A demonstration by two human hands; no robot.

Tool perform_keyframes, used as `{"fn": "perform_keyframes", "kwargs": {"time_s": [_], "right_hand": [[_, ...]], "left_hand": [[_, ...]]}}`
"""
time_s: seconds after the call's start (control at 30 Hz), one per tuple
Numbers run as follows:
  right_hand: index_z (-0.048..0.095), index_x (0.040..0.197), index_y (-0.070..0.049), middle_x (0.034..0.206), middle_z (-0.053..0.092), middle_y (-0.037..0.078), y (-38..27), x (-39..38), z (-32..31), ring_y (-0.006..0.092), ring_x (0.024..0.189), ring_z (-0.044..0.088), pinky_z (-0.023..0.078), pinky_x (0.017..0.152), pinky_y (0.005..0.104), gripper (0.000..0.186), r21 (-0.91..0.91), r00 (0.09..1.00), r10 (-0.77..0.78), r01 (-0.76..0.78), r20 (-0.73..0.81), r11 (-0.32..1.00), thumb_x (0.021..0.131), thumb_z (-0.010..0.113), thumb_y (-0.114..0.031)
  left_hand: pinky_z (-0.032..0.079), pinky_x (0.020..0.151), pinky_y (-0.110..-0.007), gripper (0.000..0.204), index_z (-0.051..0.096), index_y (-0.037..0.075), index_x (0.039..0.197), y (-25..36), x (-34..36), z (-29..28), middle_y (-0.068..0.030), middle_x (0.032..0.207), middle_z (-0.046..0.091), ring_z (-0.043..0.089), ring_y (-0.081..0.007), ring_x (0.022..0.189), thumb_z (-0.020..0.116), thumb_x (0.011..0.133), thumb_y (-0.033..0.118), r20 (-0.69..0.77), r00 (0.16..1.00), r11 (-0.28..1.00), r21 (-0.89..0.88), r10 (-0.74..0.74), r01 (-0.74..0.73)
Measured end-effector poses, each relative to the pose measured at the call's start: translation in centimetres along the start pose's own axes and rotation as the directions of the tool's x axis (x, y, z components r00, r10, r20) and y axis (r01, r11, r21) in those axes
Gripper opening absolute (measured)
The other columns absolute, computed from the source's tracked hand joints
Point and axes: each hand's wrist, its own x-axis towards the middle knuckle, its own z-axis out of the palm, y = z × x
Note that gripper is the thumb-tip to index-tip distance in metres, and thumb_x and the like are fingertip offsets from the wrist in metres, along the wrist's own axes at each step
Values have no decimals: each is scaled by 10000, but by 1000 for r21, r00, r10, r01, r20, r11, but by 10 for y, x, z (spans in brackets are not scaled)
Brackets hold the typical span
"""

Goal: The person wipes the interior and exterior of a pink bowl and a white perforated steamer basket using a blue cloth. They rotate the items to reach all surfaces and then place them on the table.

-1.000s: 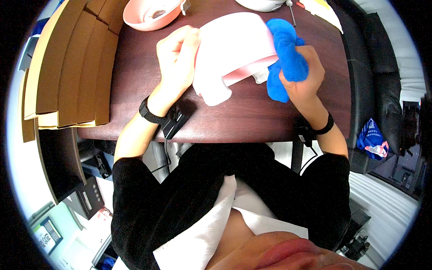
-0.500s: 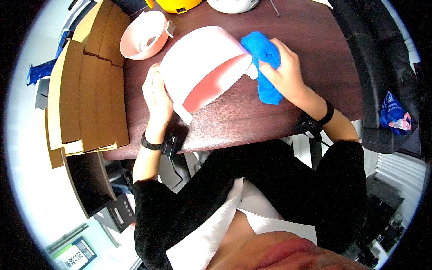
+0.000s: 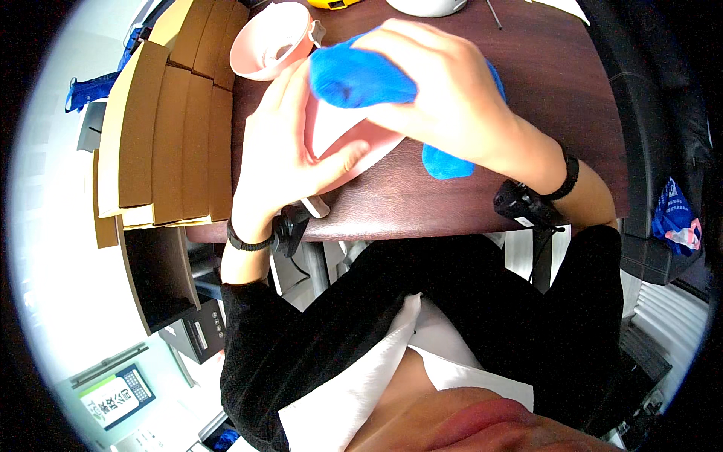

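A pink round pot (image 3: 331,126) stays near the middle of the dark table, largely covered by my hands. My left hand (image 3: 275,147) grips its left side, the thumb laid across toward the rim and the fingers along the wall. One tab of the pot (image 3: 316,206) shows below my left wrist. My right hand (image 3: 452,94) is closed on a blue cloth (image 3: 361,79) and presses it over the pot's upper side. A loose end of the cloth hangs below my right palm.
A smaller pink bowl (image 3: 245,53) with a pale clip-like handle stands at the far left. Brown cardboard boxes (image 3: 169,143) line the table's left edge. A yellow object (image 3: 331,4) and a white rounded one (image 3: 427,6) are at the back. The dark wooden tabletop (image 3: 550,120) extends right.
My right hand has carried the blue cloth leftward from the pot's right edge onto its upper side. My left hand has spread its thumb around the pot.
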Motion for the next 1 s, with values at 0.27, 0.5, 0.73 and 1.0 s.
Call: {"fn": "perform_keyframes", "kwargs": {"time_s": [0.27, 0.5, 0.73, 1.0], "right_hand": [[627, 912, -48, 710, 655, 157, 48, -21, 23, 293, 657, 672, 516, 610, 379, 248, 275, 942, 334, -326, 22, 904, 821, 624, -279], [594, 757, -45, 672, 576, -14, 77, -41, 31, 84, 617, 542, 468, 585, 270, 198, 564, 800, 517, -588, 303, 580, 858, 555, -210], [650, 959, -38, 863, 652, 18, 79, -20, -16, 139, 757, 625, 509, 716, 309, 240, 543, 934, 347, -249, -85, 802, 819, 656, -234], [591, 1144, 58, 1023, 657, 144, 65, -13, -52, 206, 922, 635, 499, 861, 326, 453, 307, 984, 152, -116, -98, 945, 716, 637, -86]], "left_hand": [[496, 875, -422, 771, 499, -18, 1284, -12, -14, 4, -234, 1162, 553, 607, -387, 1017, 589, 579, 280, -95, 995, 998, -53, 30, -36], [445, 959, -417, 740, 524, -31, 1270, -23, -20, 2, -225, 1202, 549, 581, -346, 1084, 580, 580, 232, -110, 993, 994, -99, 40, -51], [313, 1088, -419, 745, 421, -23, 1344, -36, -5, 13, -193, 1330, 462, 421, -307, 1286, 517, 612, 80, -206, 978, 955, -291, -3, -58], [215, 1142, -430, 808, 250, 0, 1415, -35, 18, 33, -180, 1409, 303, 303, -287, 1369, 458, 635, 28, -78, 997, 842, -537, 8, -49]]}}
